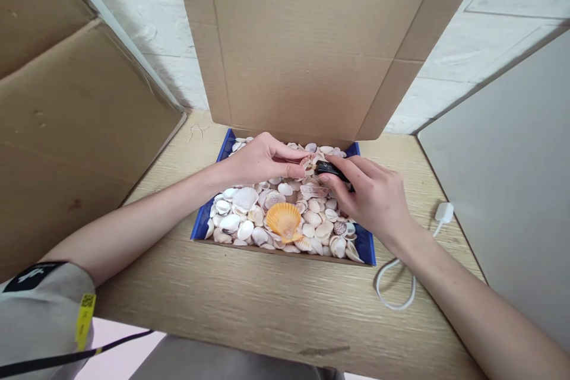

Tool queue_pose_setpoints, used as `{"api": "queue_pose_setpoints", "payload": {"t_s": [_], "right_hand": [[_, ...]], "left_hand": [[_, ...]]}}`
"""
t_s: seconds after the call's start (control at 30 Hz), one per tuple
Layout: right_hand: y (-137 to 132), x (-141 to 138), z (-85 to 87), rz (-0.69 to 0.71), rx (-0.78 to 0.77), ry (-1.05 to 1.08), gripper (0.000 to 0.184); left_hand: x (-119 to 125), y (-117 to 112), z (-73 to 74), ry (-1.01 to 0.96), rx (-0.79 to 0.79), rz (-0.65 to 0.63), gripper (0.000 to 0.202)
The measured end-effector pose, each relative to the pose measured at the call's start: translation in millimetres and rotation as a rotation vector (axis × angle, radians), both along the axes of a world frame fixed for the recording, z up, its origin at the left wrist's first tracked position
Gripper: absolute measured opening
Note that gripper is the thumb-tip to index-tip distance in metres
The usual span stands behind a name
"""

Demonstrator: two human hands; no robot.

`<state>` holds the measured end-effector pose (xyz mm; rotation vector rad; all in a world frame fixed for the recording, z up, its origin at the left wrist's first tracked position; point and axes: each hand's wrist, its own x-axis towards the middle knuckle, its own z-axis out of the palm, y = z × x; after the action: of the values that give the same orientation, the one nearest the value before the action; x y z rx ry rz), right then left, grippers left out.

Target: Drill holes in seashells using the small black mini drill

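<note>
A shallow blue-lined cardboard box [202,217] full of several pale seashells sits on the wooden table, with a large orange scallop shell [284,219] near its front. My left hand [258,160] hovers over the back of the box, its fingertips pinched on a small pinkish shell [308,161]. My right hand [371,196] is closed around a small black object [332,171], whose tip meets that shell. Both hands touch over the shells.
The box's open lid [312,41] stands upright behind the shells. A big cardboard sheet [75,113] leans at the left and a grey panel [507,178] stands at the right. A white cable with plug [440,217] lies right of the box.
</note>
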<state>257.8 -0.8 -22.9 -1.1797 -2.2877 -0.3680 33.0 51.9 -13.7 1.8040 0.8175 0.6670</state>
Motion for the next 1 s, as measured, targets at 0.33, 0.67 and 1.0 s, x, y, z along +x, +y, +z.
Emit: {"api": "queue_pose_setpoints", "payload": {"t_s": [0.33,0.67,1.0], "right_hand": [[1.7,0.1,-0.2,0.015,-0.009,0.016,0.028],[2.2,-1.1,1.3,0.039,0.003,0.052,0.028],[4.4,-0.5,-1.3,0.042,0.026,0.097,0.031]], "left_hand": [[0.1,-0.5,1.4,-0.033,-0.014,0.009,0.037],[0.6,-1.0,2.7,-0.038,-0.026,0.028,0.037],[1.6,-0.2,0.1,-0.065,-0.003,0.028,0.034]]}}
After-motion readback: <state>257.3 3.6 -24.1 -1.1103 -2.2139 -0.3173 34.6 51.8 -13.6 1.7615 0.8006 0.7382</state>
